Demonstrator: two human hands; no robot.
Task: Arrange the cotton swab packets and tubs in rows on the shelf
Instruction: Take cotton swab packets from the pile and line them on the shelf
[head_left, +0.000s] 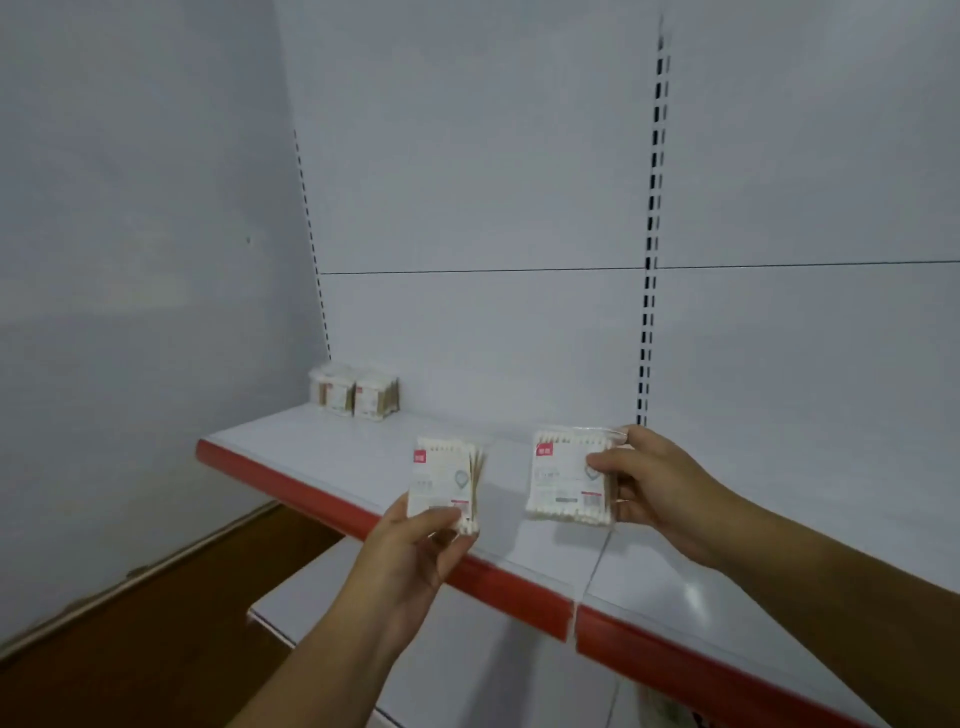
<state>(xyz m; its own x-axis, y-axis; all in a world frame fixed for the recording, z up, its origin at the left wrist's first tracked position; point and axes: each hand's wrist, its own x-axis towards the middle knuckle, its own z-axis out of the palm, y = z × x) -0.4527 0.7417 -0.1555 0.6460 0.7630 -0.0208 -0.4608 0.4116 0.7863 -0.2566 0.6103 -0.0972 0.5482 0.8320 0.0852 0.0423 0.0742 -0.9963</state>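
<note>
White back panel (467, 208) fills the view above and behind both hands, with a slotted upright (649, 260) running down to just behind the right hand's fingertips. White shelf (322, 457) with a red front edge (291, 483) runs diagonally under both hands, and a seam in the shelf sits below the right hand. A lower shelf (467, 675) shows under the left forearm, and brown floor (130, 649) lies far left of the left hand. Right hand (654, 493) reaches in from the right over the shelf, thumb on the front face and fingers curled round the right edge of a cotton swab packet (563, 478), which is held upright with its label toward the camera. Left hand (410, 561) comes up from below at the shelf's front edge, pinching the bottom of a second swab packet (441, 478), upright and turned slightly so its side shows. The two held packets are apart, side by side. Two more packets (332, 392) (375, 397) stand touching each other at the back of the shelf against the panel, well beyond and left of the left hand. No tubs are seen.
</note>
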